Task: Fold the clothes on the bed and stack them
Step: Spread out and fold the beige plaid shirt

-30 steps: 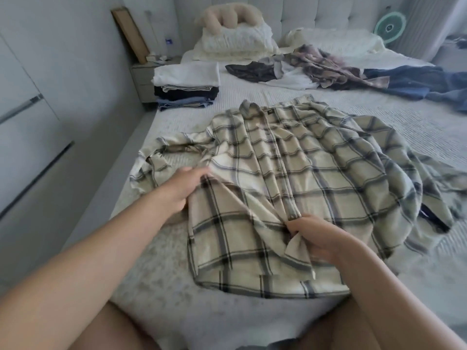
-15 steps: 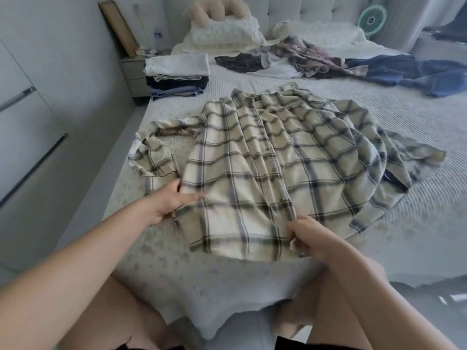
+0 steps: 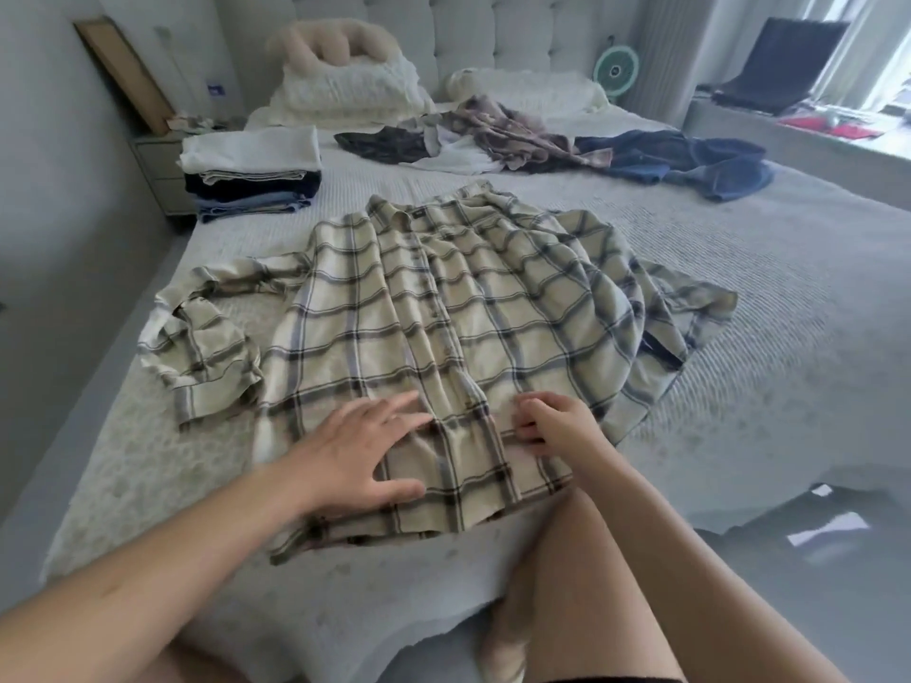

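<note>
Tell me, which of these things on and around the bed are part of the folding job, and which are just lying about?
Part of the job:
plaid shirt, under the left hand and right hand
folded stack
unfolded clothes

Lying about:
pillows
fan
laptop
nightstand

The right hand (image 3: 552, 426) hides its own fingertips' grip.

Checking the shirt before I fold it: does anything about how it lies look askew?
Yes. The plaid shirt isn't flat: its left sleeve is bunched and twisted by the bed's edge, and its right side lies rumpled in folds.
</note>
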